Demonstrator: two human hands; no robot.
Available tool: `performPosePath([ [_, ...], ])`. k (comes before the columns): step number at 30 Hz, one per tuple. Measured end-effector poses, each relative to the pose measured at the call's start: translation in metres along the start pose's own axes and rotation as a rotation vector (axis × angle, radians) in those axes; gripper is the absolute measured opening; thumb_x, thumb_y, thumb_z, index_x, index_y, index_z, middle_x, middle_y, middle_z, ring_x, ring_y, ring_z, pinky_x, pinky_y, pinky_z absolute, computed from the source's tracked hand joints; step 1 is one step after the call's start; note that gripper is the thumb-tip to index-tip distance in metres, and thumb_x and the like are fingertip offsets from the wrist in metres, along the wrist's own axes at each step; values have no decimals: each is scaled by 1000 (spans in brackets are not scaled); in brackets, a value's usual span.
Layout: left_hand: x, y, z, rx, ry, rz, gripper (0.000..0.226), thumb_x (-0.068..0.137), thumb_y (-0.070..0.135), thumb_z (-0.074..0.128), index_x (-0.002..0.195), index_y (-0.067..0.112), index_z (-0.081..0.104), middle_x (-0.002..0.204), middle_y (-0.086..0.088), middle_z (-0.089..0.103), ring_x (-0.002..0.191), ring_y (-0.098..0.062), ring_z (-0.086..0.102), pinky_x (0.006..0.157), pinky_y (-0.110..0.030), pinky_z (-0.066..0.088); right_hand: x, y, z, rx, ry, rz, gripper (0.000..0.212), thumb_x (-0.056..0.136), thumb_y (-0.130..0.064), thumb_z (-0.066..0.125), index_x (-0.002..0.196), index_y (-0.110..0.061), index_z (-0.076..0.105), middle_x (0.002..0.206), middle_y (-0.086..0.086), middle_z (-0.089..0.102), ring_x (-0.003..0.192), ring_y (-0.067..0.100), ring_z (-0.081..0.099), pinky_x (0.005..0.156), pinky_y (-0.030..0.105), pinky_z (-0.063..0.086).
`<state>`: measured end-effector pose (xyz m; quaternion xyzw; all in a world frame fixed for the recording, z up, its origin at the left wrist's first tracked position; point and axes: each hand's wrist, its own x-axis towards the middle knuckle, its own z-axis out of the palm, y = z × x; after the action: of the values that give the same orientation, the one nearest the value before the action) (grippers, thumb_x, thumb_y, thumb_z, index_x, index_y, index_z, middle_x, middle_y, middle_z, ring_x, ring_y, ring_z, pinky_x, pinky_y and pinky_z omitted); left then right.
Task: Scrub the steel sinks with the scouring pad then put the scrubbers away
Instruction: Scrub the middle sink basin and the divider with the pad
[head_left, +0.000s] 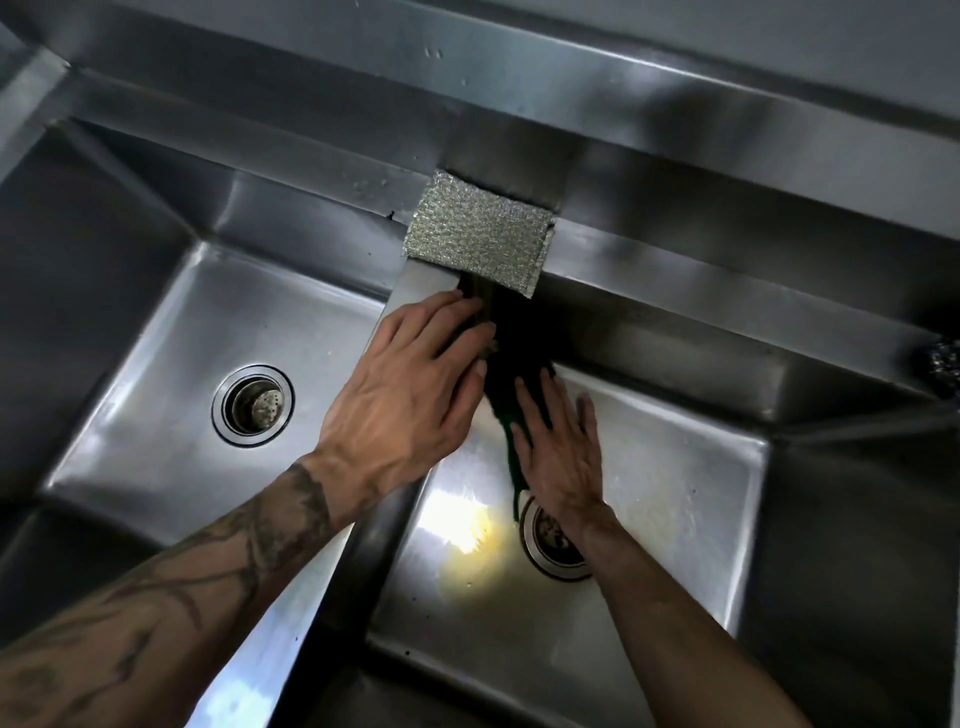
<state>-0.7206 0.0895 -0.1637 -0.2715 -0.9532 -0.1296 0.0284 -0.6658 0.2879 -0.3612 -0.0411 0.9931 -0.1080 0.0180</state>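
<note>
Hands both sit flat on a dark green scouring pad (511, 353) draped over the divider (382, 535) between the two steel sinks. The pad's upper part lies on the divider top and the rest hangs down the left inner wall of the right sink (675, 467).

Left hand (415, 379), tattooed forearm, rests palm down on the divider top with its fingers (457, 312) straight and released, tips on the pad's near-left edge. Right hand (561, 447) is inside the right sink with fingers (527, 400) spread and straight, pressing the hanging part of the pad, not curled round it.

Silver mesh scrubber (480, 231) lies flat at the far end of the divider where it meets the back ledge (727, 270), just beyond the green pad. Its near edge touches or overlaps the pad; cannot tell which.

Left sink (156, 364) shows a round drain strainer (253, 405) in its floor. Right sink drain (556, 545) is partly hidden by the right wrist, with a bright glare patch just left of it. Dark shiny clump (943, 364) sits at the far right edge, too blurred to name.
</note>
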Motion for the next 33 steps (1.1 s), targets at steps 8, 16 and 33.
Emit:
performPosePath([
  [8,1,1,-2,18,-30,7,44,109,29,43,143,10,63,151,-11,58,150,-30,44,123,-40,29,-30,50,-16,-43,18,281,56,106,-38,32,158,-15,30,168,11,16,156,23,12,125,48,17],
  [16,2,2,-3,7,-15,13,41,108,28,45,142,12,62,152,-10,57,151,-29,42,122,-40,29,-8,-17,-2,213,38,58,53,108,-33,34,160,-24,25,167,12,20,156,26,14,125,42,22],
  [33,-12,2,-20,-86,84,-32,43,104,23,51,142,7,62,152,-15,57,144,-37,49,118,-47,36,-61,-44,2,119,-88,-99,54,110,-38,18,160,-19,23,167,8,23,155,23,21,123,46,22],
])
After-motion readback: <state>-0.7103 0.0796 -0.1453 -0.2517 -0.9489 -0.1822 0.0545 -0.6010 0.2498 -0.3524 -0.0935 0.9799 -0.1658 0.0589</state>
